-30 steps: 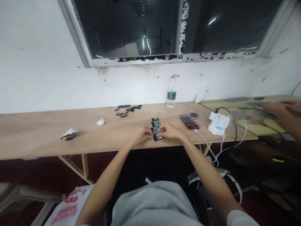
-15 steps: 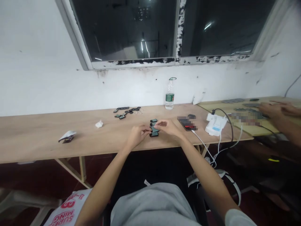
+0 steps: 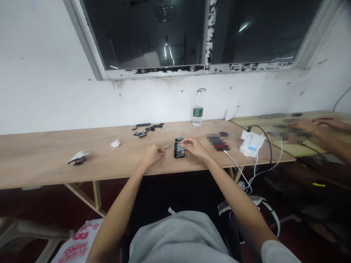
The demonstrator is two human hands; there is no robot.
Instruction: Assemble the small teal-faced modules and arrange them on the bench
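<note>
A short column of several small black rectangular pieces with grey-green faces lies on the wooden table in front of me. Over the column's right side, my right hand has its thumb and fingertips closed at the edge of a small black piece with a grey face. To the left, my left hand rests low at the tabletop with its fingers curled together; whatever they may hold is hidden. A few tiny beige bits lie just beyond its fingertips.
More black pieces and tiny light bits lie farther back. A water bottle stands by the wall. Crumpled tissue and a torn packet are left; a white power strip with cables is right. Another person's hands work at far right.
My left hand has moved left, away from the column of black pieces, to beside the tiny beige bits, which now show. My right hand stays at the column.
</note>
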